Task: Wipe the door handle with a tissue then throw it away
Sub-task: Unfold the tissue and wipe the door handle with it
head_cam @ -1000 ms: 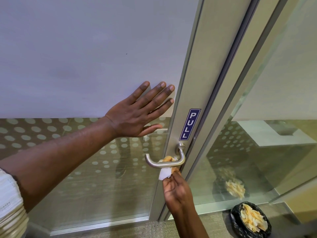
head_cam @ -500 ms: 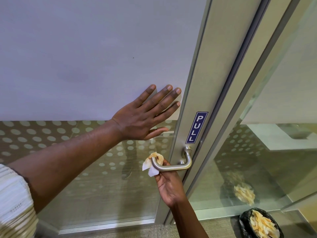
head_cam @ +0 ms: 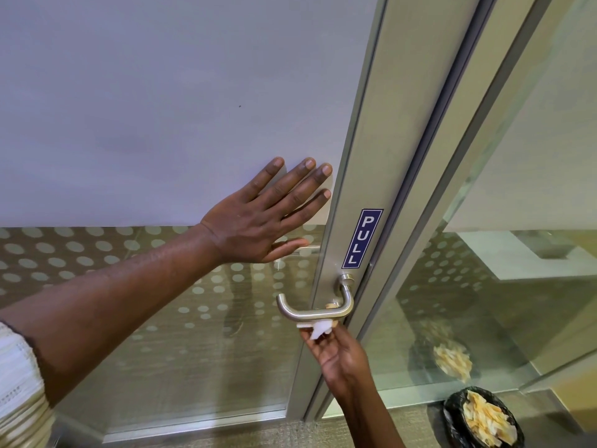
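A brushed-metal lever door handle (head_cam: 318, 310) juts from the door's metal stile, just below a blue PULL sticker (head_cam: 362, 238). A crumpled white tissue (head_cam: 318, 328) with yellowish stains is pressed against the underside of the lever near its bend. My right hand (head_cam: 339, 357) comes up from below and pinches that tissue. My left hand (head_cam: 261, 221) lies flat with fingers spread on the frosted glass door panel (head_cam: 161, 108), left of the stile and above the handle.
A bin with a black liner (head_cam: 478, 421) holding several used tissues stands on the floor at the lower right. The glass side panel (head_cam: 500, 302) beside the door reflects it. The lower door glass carries a dot pattern.
My right hand has slid the tissue along the lever, from its free left end back toward the bend by the stile. My left hand stays flat on the door.
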